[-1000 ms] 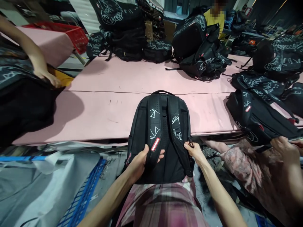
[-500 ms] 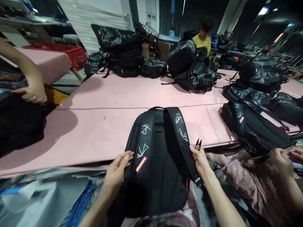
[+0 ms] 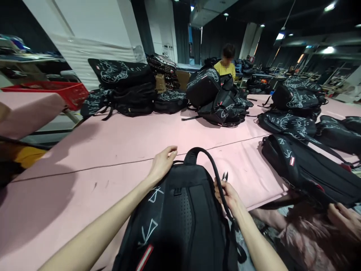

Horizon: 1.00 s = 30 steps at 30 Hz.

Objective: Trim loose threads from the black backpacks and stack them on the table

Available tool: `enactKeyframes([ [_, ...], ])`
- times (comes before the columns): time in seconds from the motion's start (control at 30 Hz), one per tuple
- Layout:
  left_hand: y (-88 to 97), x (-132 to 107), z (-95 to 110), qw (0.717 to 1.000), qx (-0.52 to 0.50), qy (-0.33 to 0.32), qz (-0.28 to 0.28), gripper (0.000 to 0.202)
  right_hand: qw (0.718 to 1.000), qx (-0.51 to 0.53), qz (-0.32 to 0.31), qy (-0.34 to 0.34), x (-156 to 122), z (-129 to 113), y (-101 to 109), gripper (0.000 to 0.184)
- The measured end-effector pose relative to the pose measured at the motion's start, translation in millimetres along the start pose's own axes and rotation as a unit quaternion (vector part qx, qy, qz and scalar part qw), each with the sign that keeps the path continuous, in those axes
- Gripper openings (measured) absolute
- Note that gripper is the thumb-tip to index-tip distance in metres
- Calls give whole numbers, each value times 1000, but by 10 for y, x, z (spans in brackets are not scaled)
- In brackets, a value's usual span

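At the pink table (image 3: 126, 137), black backpack (image 3: 166, 233) with back panel (image 3: 197, 214) upward.
Right hand (image 3: 229, 196) clamps one shoulder strap (image 3: 213, 164), probably to clear the panel, snips (image 3: 225, 176) pointing away; left hand (image 3: 162, 165) hovers near the top, relaxed, apparently empty.

The nearest backpack (image 3: 197, 226) is at this side of the table (image 3: 135, 139); a second backpack (image 3: 304, 169) lies to its right; across stand stacked bags (image 3: 135, 96), a crate (image 3: 75, 94) left of them, a heap of bags (image 3: 204, 88) to their right, a person (image 3: 225, 70) behind that heap.
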<state>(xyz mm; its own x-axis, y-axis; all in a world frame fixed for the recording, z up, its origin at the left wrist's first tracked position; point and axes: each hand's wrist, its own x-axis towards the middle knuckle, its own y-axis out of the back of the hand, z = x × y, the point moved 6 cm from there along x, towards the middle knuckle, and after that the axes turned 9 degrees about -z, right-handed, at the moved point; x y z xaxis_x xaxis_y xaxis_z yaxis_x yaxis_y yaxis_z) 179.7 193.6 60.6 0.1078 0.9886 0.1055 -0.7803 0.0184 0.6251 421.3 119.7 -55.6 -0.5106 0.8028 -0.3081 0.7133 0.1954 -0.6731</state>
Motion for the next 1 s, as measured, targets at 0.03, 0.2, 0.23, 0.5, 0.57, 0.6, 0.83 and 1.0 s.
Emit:
enactKeyframes([
  [0.03,-131,187,72,999,23,-32,-29,44,1000,23,-5,-4,11,22,28,21],
  [0.2,-890,764,469,948,111,-227,-195,45,991,117,-16,-56,55,126,165,13],
  [0.23,-1030,813,515,933,124,-240,-239,42,990,122,-11,-70,57,142,194,10],
  [0.5,-1487,894,457,882,237,-128,-386,51,990,24,69,-124,-185,177,424,44],
  [0.57,-1538,886,401,882,231,-106,-397,52,989,36,57,-134,-280,194,439,62],
  [0.6,-1558,887,378,882,232,-101,-399,52,989,45,51,-131,-317,193,440,66],
  [0.83,-1586,893,310,880,245,-90,-398,52,987,74,62,-129,-382,240,439,54],
  [1.0,-1542,838,385,884,267,-127,-362,49,986,-65,153,24,-363,37,516,40],
])
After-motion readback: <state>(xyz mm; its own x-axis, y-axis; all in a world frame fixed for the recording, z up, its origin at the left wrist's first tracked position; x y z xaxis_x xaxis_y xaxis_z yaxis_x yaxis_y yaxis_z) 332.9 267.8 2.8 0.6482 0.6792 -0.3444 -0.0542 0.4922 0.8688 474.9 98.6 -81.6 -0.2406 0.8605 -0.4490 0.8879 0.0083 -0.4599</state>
